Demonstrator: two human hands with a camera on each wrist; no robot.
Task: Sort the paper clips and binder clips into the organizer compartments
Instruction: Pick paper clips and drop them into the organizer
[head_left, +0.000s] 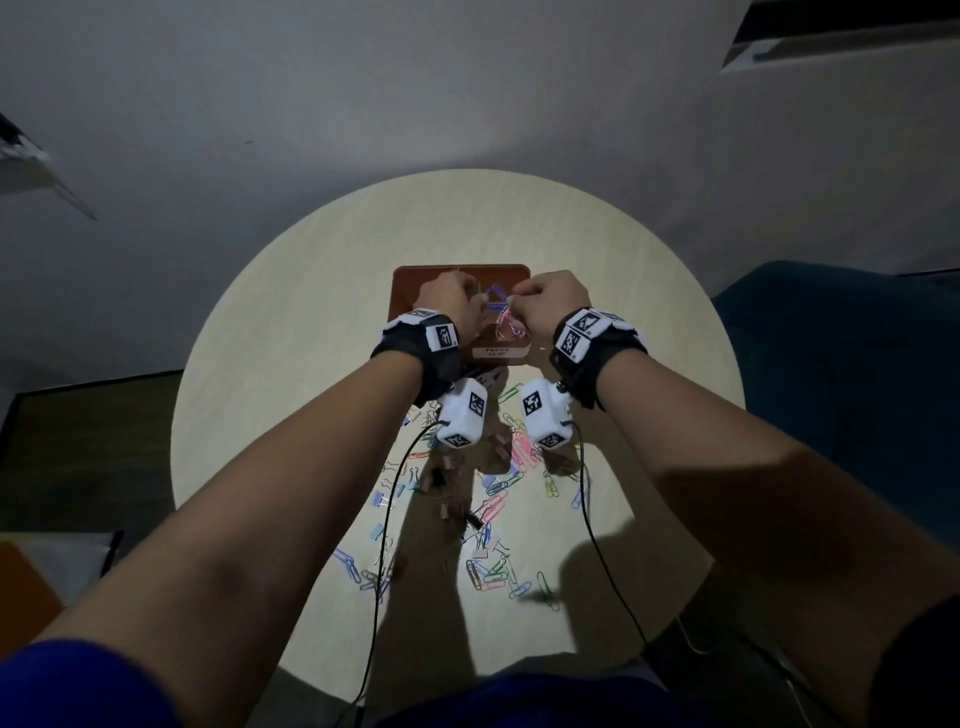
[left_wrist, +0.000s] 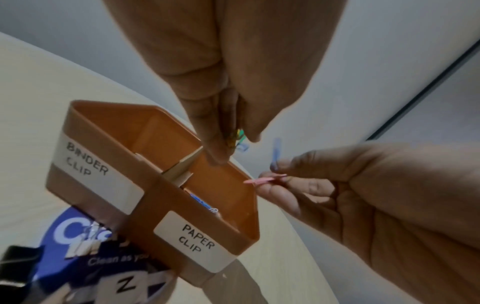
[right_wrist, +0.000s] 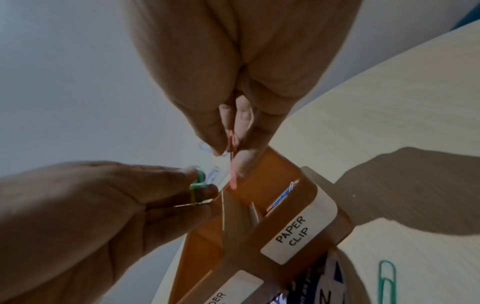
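A brown organizer (head_left: 413, 280) stands at the middle of the round table, with labels BINDER CLIP and PAPER CLIP on its front wall (left_wrist: 161, 197). Both hands hover over the paper clip compartment, which holds a few clips (left_wrist: 205, 203). My left hand (left_wrist: 231, 148) pinches a small bunch of green and yellow paper clips (left_wrist: 240, 135). My right hand (right_wrist: 231, 156) pinches a pink paper clip (right_wrist: 233, 166) and a blue one (left_wrist: 276, 150). A loose pile of coloured paper clips and binder clips (head_left: 483, 499) lies on the table nearer to me.
A blue printed packet (left_wrist: 67, 232) lies under the organizer's front. One green paper clip (right_wrist: 387, 279) lies on the table by the organizer. Wrist camera cables (head_left: 384, 545) trail over the pile. A blue chair (head_left: 841, 364) stands right of the table (head_left: 311, 312).
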